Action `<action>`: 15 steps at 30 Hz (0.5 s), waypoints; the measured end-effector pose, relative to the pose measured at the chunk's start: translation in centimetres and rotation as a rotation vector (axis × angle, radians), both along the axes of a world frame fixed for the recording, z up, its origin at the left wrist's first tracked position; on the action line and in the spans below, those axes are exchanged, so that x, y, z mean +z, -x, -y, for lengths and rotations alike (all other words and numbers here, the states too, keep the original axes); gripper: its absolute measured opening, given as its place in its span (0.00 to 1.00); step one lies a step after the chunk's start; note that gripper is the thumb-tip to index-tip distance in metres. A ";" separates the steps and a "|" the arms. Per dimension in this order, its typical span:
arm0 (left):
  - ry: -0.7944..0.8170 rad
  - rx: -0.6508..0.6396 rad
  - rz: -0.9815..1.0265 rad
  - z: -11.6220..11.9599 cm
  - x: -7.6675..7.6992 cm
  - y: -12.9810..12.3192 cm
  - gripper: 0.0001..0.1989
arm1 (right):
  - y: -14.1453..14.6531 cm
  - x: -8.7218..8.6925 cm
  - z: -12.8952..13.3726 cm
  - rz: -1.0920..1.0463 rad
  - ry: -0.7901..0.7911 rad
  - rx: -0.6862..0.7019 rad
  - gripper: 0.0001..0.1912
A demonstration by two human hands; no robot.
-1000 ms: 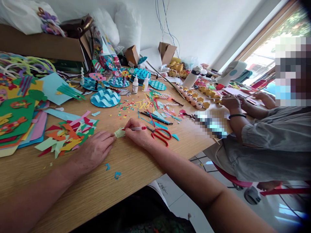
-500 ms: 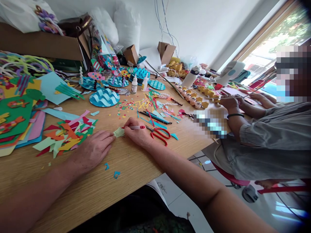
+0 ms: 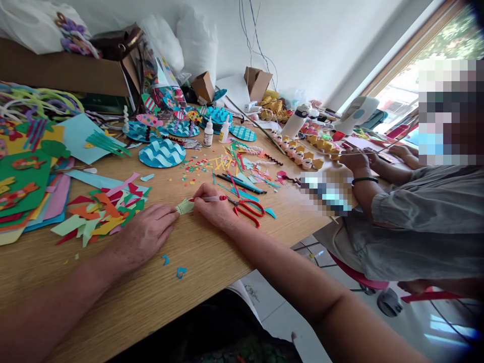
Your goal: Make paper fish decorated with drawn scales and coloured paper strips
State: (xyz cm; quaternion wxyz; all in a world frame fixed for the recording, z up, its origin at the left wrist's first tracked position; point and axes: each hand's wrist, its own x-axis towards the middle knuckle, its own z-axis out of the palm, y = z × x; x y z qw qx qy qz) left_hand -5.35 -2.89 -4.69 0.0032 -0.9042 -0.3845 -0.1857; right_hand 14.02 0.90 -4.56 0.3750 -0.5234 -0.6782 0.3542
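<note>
A small pale green paper cutout (image 3: pixel 185 206) with dark marks on it lies on the table between my hands. The fingertips of my left hand (image 3: pixel 145 229), held close together, pin its left end down. My right hand (image 3: pixel 214 206) is closed around a red felt-tip pen (image 3: pixel 212 198) with a pale barrel. The pen's tip meets the right part of the cutout. Just beyond my right wrist lie red-handled scissors (image 3: pixel 249 209). Two small blue paper scraps (image 3: pixel 181 273) rest nearer to me.
Colourful paper scraps (image 3: pixel 100 212) and stacked paper sheets (image 3: pixel 45 201) spread at left. Behind stand two glue bottles (image 3: pixel 208 133), a blue wavy disc (image 3: pixel 162 153) and paper fish (image 3: pixel 149 120). Dark pens (image 3: pixel 242 182) lie past the scissors. A person in a grey sleeve (image 3: pixel 412 196) works at right.
Both hands keep almost the same places, with the pen at the cutout. The view has shifted very slightly.
</note>
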 end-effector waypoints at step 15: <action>-0.048 -0.020 -0.021 0.0 0.1 0.0 0.20 | -0.1 0.3 0.0 0.040 0.012 -0.014 0.02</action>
